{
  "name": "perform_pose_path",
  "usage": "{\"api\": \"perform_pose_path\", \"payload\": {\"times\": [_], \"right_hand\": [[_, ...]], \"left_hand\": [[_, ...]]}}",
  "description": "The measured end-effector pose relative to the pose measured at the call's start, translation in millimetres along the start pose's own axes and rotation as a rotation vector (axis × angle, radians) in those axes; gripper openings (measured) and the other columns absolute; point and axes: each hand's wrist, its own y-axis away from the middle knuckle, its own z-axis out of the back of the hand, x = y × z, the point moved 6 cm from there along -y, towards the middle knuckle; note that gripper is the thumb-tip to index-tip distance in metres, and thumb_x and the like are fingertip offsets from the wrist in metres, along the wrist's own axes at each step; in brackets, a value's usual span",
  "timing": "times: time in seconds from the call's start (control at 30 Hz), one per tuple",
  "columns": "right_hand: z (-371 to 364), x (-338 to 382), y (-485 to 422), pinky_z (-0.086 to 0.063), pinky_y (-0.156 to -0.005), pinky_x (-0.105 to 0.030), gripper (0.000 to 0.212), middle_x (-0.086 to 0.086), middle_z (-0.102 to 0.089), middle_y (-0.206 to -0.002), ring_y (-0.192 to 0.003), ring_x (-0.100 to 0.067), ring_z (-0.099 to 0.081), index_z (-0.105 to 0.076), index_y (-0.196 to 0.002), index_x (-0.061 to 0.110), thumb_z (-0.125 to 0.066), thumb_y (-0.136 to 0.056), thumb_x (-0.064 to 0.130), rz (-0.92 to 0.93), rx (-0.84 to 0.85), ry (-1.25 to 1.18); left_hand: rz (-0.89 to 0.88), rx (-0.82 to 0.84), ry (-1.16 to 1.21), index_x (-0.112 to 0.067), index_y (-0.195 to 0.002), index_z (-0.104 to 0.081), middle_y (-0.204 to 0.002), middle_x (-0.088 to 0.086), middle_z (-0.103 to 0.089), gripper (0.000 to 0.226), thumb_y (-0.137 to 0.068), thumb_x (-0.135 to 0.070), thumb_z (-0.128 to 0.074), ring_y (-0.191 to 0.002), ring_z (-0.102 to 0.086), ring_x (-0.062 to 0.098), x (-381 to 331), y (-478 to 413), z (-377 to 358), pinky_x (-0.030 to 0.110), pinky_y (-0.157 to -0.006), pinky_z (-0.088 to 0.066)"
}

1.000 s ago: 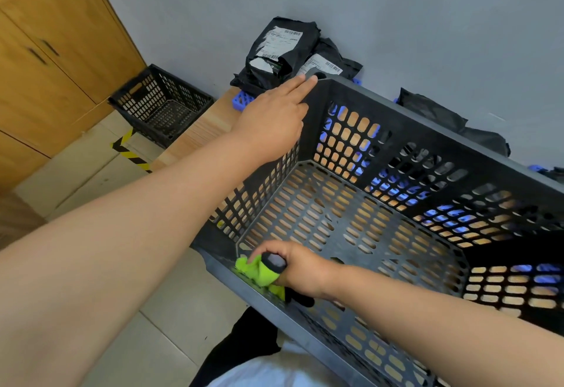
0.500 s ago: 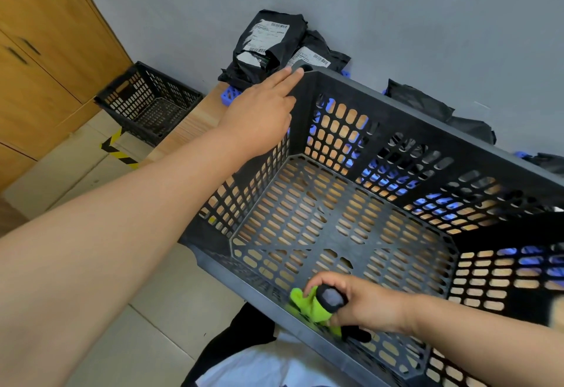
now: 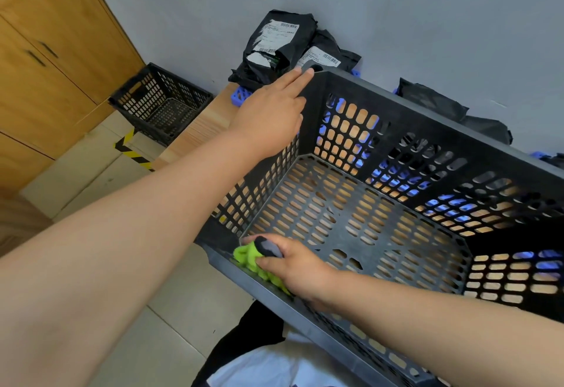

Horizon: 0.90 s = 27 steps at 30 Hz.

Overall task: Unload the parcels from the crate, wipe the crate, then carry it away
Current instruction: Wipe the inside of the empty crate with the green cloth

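— While the left hand (image 3: 268, 118) lies on the crate (image 3: 427, 118), what are its fingers doing?

— They are straight and pressed together, laid flat over the rim at the crate's far left corner. I cannot make out the thumb from here.

— And the right hand (image 3: 293, 267)?

— It is down inside the crate, at the near left corner. Its fingers are curled round a green wiper (image 3: 247, 257), and the wiper's dark grey end pokes out between thumb and forefinger. The green fluff is pressed against the inside of the crate's near wall, low down where that wall meets the perforated bottom.

— Where does the crate itself stand?

— It stands on a wooden tabletop (image 3: 198, 133), which shows pale through the holes in the crate's bottom and sides.

— What about the parcels?

— Some black parcels (image 3: 277, 44) with white labels are piled just beyond the crate's far left corner, leaning on the grey wall (image 3: 396, 5). They sit on a blue rack (image 3: 239, 96). One more black bag (image 3: 433, 102) lies behind the crate's far wall.

— Is there anything else nearby?

— A black basket (image 3: 161, 105) stands on the floor, well off to the left of the crate. A wooden cupboard (image 3: 45, 50) is further left again. Yellow-and-black tape (image 3: 131, 151) marks the floor tiles between the basket and the crate.
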Motion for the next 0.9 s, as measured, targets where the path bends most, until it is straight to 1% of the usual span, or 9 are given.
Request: {"api": "perform_pose_path", "payload": {"times": [0.07,0.13,0.23,0.37,0.53,0.6,0.7,0.8,0.9], "right_hand": [[-7,7,-14,-0.044,-0.098,-0.036,0.029,-0.013,-0.065,-0.115,-0.098,-0.017,-0.056,-0.061,-0.117,0.018,-0.054,-0.092,0.005,0.006,-0.008,-0.02],[-13,12,-21,-0.045,-0.098,-0.039,0.027,-0.014,-0.064,-0.11,-0.096,-0.019,-0.056,-0.059,-0.119,0.009,-0.054,-0.093,0.006,0.007,-0.011,-0.071],[-18,20,-21,-0.045,-0.092,-0.032,0.024,-0.009,-0.062,-0.106,-0.095,-0.017,-0.055,-0.06,-0.116,0.012,-0.054,-0.093,0.007,0.034,0.01,-0.07],[-9,20,-3,-0.041,-0.099,-0.029,0.037,-0.015,-0.062,-0.125,-0.104,-0.014,-0.055,-0.061,-0.122,0.016,-0.053,-0.091,-0.003,0.044,0.092,0.007],[18,9,28,-0.041,-0.091,-0.008,0.055,0.014,-0.062,-0.122,-0.11,0.001,-0.056,-0.069,-0.095,0.036,-0.052,-0.083,-0.015,-0.031,0.11,0.075],[27,2,40,-0.04,-0.097,-0.012,0.059,0.015,-0.062,-0.122,-0.115,0.003,-0.055,-0.072,-0.088,0.036,-0.05,-0.079,-0.018,-0.056,0.107,0.057],[40,-7,60,-0.039,-0.106,-0.027,0.048,0.007,-0.064,-0.124,-0.119,-0.005,-0.056,-0.075,-0.083,0.031,-0.054,-0.069,-0.01,-0.083,0.097,-0.021],[50,-13,80,-0.039,-0.105,-0.029,0.043,0.005,-0.067,-0.118,-0.119,-0.007,-0.056,-0.076,-0.078,0.027,-0.055,-0.061,-0.006,-0.116,0.101,-0.061],[52,-12,88,-0.045,-0.1,-0.027,0.044,0.006,-0.068,-0.116,-0.118,-0.009,-0.057,-0.075,-0.081,0.025,-0.061,-0.065,-0.014,-0.11,0.1,-0.083]], "left_hand": [[0.004,0.003,0.004,-0.011,-0.126,-0.055,-0.159,0.0,-0.007,0.037,-0.099,-0.027,-0.036,-0.146,-0.005,0.014,0,0,0,0.042,-0.101,-0.036],[0.009,0.006,0.013,-0.011,-0.127,-0.055,-0.16,0.0,-0.007,0.037,-0.099,-0.027,-0.036,-0.146,-0.005,0.014,0,1,0,0.042,-0.102,-0.035],[0.018,0.014,0.02,-0.012,-0.128,-0.054,-0.16,-0.001,-0.006,0.037,-0.099,-0.027,-0.036,-0.146,-0.004,0.013,0,1,1,0.044,-0.103,-0.033],[0.016,0.006,0.035,-0.012,-0.127,-0.055,-0.159,-0.001,-0.007,0.036,-0.099,-0.026,-0.036,-0.146,-0.005,0.014,0,1,2,0.045,-0.103,-0.034],[0.016,0.014,0.041,-0.011,-0.125,-0.056,-0.16,-0.001,-0.007,0.036,-0.099,-0.026,-0.036,-0.146,-0.005,0.014,0,0,2,0.046,-0.104,-0.033],[0.015,0.011,0.045,-0.011,-0.124,-0.056,-0.16,0.0,-0.007,0.035,-0.099,-0.026,-0.036,-0.146,-0.005,0.015,0,1,1,0.045,-0.103,-0.035],[0.011,0.014,0.037,-0.01,-0.124,-0.056,-0.16,0.0,-0.007,0.035,-0.099,-0.026,-0.037,-0.146,-0.005,0.015,1,0,0,0.044,-0.101,-0.036],[0.01,0.013,0.042,-0.01,-0.125,-0.056,-0.16,0.0,-0.007,0.036,-0.099,-0.025,-0.037,-0.146,-0.005,0.015,0,0,0,0.044,-0.101,-0.037],[0.012,0.013,0.036,-0.01,-0.124,-0.056,-0.16,0.0,-0.007,0.035,-0.099,-0.026,-0.037,-0.146,-0.004,0.015,1,-1,1,0.044,-0.1,-0.037]]}}
